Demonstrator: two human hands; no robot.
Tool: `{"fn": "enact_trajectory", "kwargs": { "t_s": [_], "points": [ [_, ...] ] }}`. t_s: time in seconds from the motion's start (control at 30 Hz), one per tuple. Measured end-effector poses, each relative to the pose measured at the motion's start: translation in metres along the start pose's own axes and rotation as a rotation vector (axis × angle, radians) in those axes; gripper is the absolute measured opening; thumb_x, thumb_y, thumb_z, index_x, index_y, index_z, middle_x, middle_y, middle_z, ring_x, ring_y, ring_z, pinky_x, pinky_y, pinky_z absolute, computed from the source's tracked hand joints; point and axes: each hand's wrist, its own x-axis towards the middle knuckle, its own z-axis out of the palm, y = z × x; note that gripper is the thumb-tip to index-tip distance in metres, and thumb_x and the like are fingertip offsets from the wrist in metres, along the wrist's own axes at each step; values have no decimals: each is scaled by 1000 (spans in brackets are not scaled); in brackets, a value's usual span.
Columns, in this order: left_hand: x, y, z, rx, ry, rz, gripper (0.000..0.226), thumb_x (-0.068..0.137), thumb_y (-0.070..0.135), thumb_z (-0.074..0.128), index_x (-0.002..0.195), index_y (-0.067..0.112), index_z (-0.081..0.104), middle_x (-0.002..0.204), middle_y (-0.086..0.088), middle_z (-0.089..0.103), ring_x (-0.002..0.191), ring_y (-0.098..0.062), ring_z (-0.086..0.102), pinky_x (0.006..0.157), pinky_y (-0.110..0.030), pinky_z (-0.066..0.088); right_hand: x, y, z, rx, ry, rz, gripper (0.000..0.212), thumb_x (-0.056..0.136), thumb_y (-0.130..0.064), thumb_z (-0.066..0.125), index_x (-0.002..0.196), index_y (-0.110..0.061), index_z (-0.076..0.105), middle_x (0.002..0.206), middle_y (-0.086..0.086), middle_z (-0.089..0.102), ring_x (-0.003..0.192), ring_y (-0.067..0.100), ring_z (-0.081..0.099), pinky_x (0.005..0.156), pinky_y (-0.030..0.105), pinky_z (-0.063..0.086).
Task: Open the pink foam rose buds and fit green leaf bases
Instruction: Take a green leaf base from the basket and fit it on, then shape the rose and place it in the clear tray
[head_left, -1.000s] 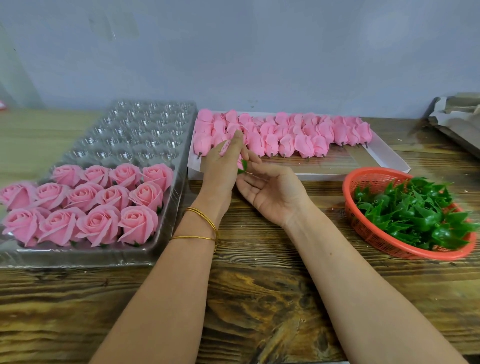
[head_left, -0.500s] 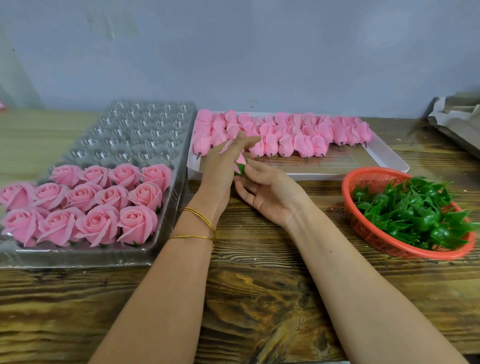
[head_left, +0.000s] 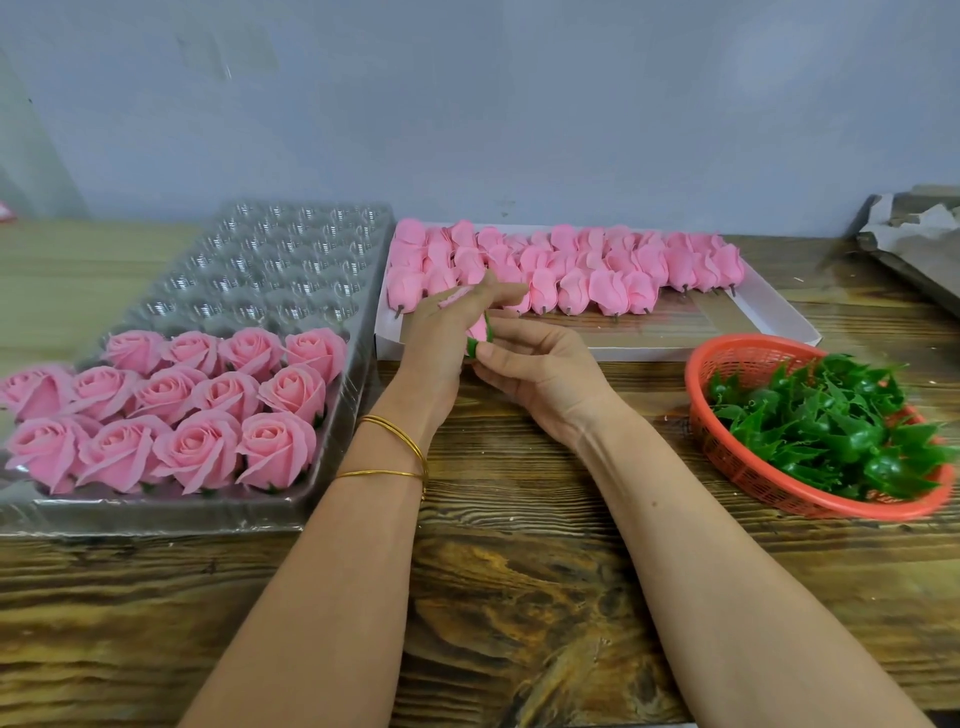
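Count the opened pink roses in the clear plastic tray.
13 opened roses, all in the clear tray: four in the back row, five in the middle row, four in the front row. None looks hidden.

L hand (head_left: 441, 338) is up, back to camera, fingers (head_left: 498, 293) wrapped round a pink bud (head_left: 478, 328). R hand (head_left: 540, 374) sits palm-up just beside it, fingertips pinching the green base (head_left: 471, 347) under the bud. Both forearms reach fwd & converge at centre.
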Motion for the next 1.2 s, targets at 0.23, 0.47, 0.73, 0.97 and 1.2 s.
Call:
{"fn": "enact_trajectory", "kwargs": {
  "t_s": [0.23,0.47,0.73,0.97,1.2],
  "points": [
    [0,1,2,1,-43,-27,29,95,28,59,76,22,80,93,-3,76,96,-21,70,89,-37,55,-2,0,-3,-190,-13,-81,31,83,14,62,113,6,64,81,4,72,78,12,67,83,25,55],
    [0,-1,3,32,-64,-59,24,94,25,60,82,16,79,92,-7,75,107,-27,66,96,-39,52,-2,0,-4,-289,0,-81,33,85,12,62,117,9,63,83,7,68,81,15,64,92,34,50],
    [2,-3,3,-15,-23,-58,30,75,28,79,101,15,74,100,-7,73,102,-20,66,92,-38,53,-2,2,-4,-287,37,-91,29,84,11,63,113,9,65,70,1,60,73,14,57,86,35,47],
    [5,-17,6,177,100,65,87,40,50,86,112,9,60,106,-4,67,97,-14,65,80,-26,54,3,2,-5,-300,195,-194,29,76,13,66,84,-13,76,78,3,74,81,19,69,82,34,56],
    [5,-20,7,166,27,94,27,63,22,86,85,16,71,84,-5,72,82,-15,68,70,-25,54,3,5,-5,-308,214,-234,29,67,5,69,96,-1,73,91,18,72,97,37,68,96,56,51]
  ]
}}
